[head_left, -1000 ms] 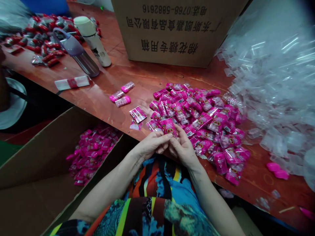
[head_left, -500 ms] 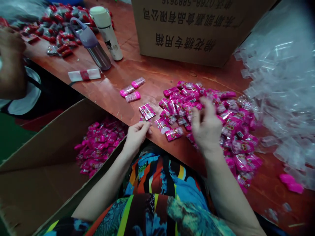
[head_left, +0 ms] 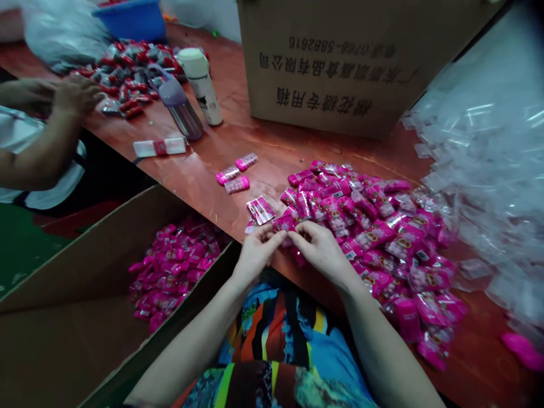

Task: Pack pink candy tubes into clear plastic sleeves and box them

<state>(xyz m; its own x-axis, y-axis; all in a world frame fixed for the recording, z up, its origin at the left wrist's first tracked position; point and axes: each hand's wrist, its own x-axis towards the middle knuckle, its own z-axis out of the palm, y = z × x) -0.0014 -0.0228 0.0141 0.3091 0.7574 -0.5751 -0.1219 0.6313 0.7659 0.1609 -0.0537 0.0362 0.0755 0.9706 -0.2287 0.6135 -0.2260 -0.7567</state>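
Observation:
Close together at the table's near edge, my left hand (head_left: 258,249) and my right hand (head_left: 319,250) meet at their fingertips. Both are pinched around a small pink candy packet (head_left: 284,222), partly covered by the fingers. Just behind my left hand lie flat pink-and-white sachets (head_left: 260,209). A heap of shiny pink candy packets (head_left: 374,226) spreads out to the right of my right hand. Farther back lie three small pink-ended packs (head_left: 237,184) with pale pieces inside.
An open cardboard box (head_left: 85,266) at left holds many pink packets (head_left: 178,266). Behind stand a purple-topped bottle (head_left: 181,107), a white flask (head_left: 202,85) and a large carton (head_left: 318,68). Clear plastic pieces (head_left: 488,170) pile up right. A co-worker's hands (head_left: 76,93) touch red packets.
My right hand has come left from above the pink heap to meet my left hand. A pink packet now shows between their fingertips. The view has shifted, showing more of the co-worker.

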